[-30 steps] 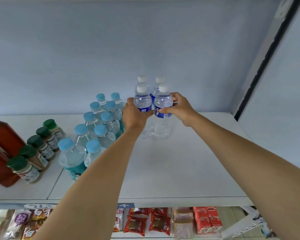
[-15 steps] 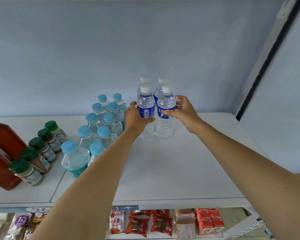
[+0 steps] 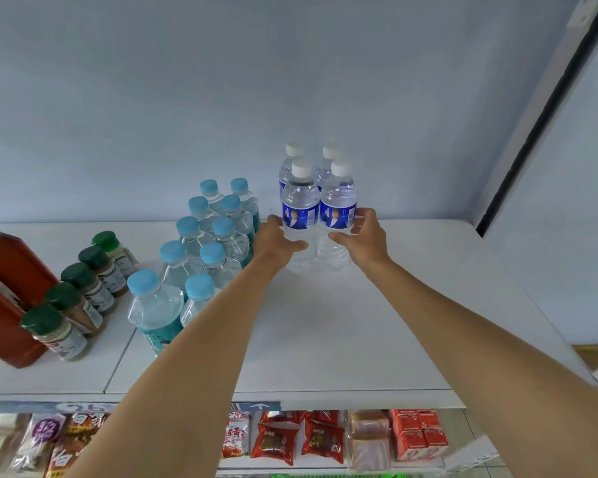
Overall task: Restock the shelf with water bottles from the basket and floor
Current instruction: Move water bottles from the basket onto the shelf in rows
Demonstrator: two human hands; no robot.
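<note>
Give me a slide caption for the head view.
Left hand and right hand steady two white-capped water bottles on the shelf.

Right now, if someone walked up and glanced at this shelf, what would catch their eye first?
Probably the two bare arms reaching in, with the left hand and right hand each closed around a front white-capped water bottle near the back wall, mid-shelf. Next, the block of blue-capped bottles just to their left, standing in two rows. At the far left, a dark red container stands beside a line of green-lidded spice jars.
</note>
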